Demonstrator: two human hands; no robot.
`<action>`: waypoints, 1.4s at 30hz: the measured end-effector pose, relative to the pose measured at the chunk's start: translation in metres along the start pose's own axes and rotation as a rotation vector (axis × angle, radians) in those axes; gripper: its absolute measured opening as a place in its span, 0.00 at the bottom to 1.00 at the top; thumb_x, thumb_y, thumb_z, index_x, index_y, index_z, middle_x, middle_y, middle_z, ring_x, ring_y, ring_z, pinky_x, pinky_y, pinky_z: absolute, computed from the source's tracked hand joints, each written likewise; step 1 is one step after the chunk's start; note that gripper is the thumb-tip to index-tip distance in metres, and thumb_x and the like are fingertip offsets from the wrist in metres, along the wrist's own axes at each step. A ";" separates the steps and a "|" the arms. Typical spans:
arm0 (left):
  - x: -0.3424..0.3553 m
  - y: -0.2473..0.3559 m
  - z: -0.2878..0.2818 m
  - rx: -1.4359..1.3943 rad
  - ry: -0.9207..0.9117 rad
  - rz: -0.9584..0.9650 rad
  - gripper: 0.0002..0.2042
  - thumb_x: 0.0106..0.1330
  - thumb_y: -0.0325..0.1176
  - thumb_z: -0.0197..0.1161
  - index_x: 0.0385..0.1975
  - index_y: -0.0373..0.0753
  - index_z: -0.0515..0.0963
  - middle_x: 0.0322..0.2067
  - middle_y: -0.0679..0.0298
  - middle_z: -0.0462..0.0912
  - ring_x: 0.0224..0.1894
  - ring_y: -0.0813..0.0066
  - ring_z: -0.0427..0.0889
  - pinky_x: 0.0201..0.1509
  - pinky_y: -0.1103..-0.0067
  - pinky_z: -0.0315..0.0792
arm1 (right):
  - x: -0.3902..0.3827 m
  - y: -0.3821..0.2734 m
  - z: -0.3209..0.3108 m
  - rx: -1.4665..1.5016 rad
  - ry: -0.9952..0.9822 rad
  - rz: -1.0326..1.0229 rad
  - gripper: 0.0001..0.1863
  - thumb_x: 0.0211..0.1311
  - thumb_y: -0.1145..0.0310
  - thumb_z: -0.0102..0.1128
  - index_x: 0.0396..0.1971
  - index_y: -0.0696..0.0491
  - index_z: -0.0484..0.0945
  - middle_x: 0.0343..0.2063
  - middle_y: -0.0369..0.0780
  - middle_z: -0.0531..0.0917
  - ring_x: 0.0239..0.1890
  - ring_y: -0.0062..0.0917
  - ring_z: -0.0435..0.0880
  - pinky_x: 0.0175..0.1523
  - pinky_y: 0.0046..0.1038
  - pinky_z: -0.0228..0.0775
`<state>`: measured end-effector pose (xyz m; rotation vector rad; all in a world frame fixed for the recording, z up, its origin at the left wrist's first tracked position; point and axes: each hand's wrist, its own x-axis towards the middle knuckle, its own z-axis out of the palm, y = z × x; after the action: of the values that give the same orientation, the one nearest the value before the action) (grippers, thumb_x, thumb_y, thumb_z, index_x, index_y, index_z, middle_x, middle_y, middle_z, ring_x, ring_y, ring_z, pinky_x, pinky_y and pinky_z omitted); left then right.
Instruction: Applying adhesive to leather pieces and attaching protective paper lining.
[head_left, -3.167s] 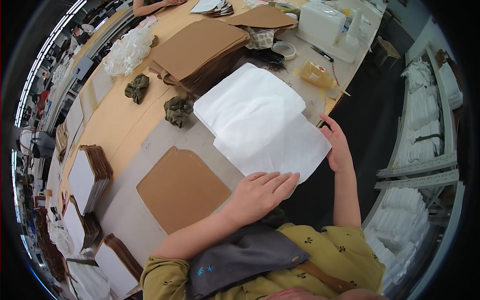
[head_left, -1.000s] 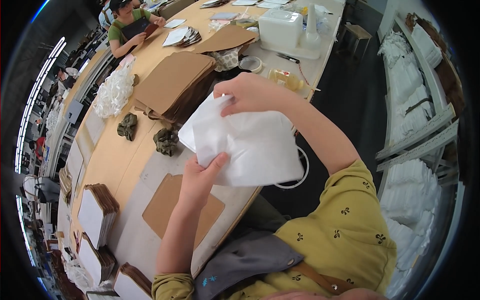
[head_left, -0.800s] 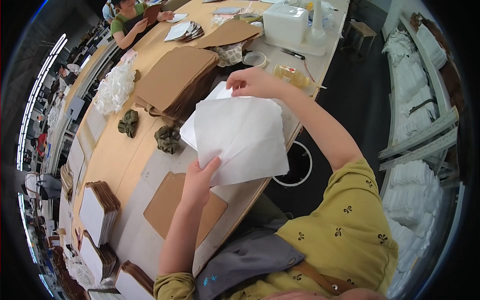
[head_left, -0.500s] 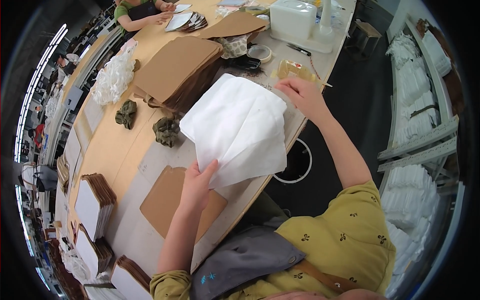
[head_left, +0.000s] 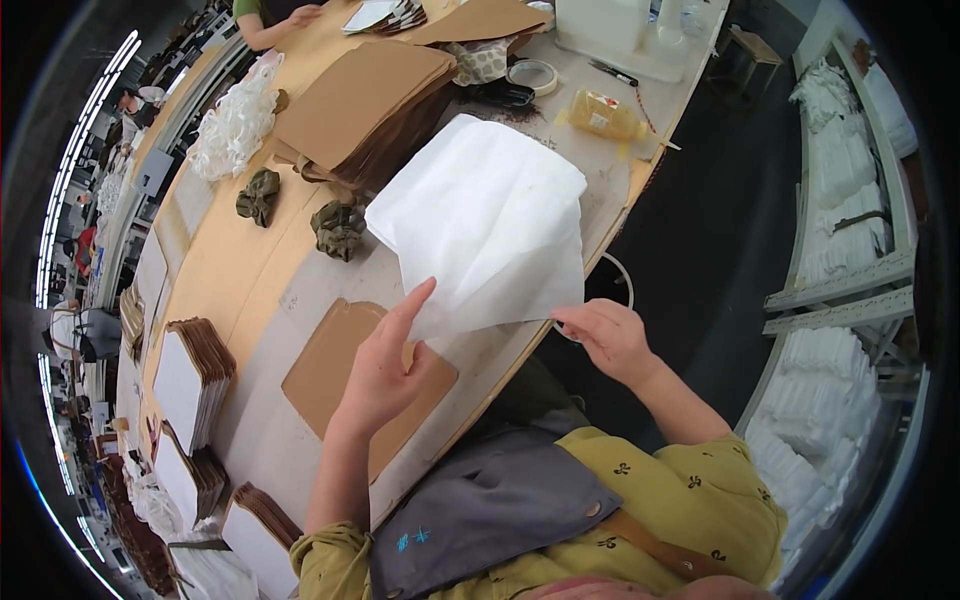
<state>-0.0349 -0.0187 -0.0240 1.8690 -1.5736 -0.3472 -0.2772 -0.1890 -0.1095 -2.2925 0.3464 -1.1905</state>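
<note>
Above both hands [head_left: 385,375], white fabric sheet [head_left: 480,215], near edge pinched.

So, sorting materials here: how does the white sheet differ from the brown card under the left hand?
The white sheet is soft, creased and held by both hands; the brown card is stiff and lies flat on the table. The sheet is white and larger, the card brown and smaller. Both are thin and flat.

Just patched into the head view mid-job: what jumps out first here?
A large white fabric sheet dominates the centre, held up over the table edge by the left hand and the right hand at its lower corners. Behind it sits a thick stack of brown card sheets; one single brown card lies flat under the left hand.
</note>
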 end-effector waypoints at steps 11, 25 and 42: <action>0.021 -0.005 0.004 0.449 0.190 0.301 0.25 0.54 0.20 0.66 0.56 0.45 0.80 0.42 0.64 0.84 0.33 0.67 0.83 0.37 0.73 0.77 | 0.005 -0.035 0.055 -0.360 0.022 -0.065 0.36 0.53 0.39 0.69 0.60 0.39 0.77 0.57 0.33 0.79 0.59 0.25 0.75 0.67 0.35 0.56; 0.032 0.004 -0.026 -0.701 -0.192 -0.290 0.28 0.61 0.19 0.62 0.63 0.44 0.73 0.44 0.67 0.80 0.41 0.80 0.80 0.47 0.80 0.74 | 0.013 -0.006 0.041 -0.552 0.213 -0.097 0.24 0.50 0.76 0.60 0.47 0.37 0.84 0.56 0.30 0.80 0.57 0.24 0.75 0.68 0.35 0.49; 0.024 -0.018 0.025 0.707 0.423 0.612 0.09 0.58 0.31 0.66 0.36 0.56 0.83 0.48 0.80 0.84 0.58 0.78 0.78 0.70 0.69 0.59 | 0.052 -0.006 -0.014 -0.428 -0.022 -0.153 0.20 0.39 0.78 0.65 0.37 0.45 0.84 0.50 0.30 0.84 0.52 0.27 0.78 0.58 0.34 0.61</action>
<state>-0.0300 -0.0483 -0.0491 1.6298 -1.9817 0.9165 -0.2589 -0.2125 -0.0644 -2.7391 0.4607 -1.2604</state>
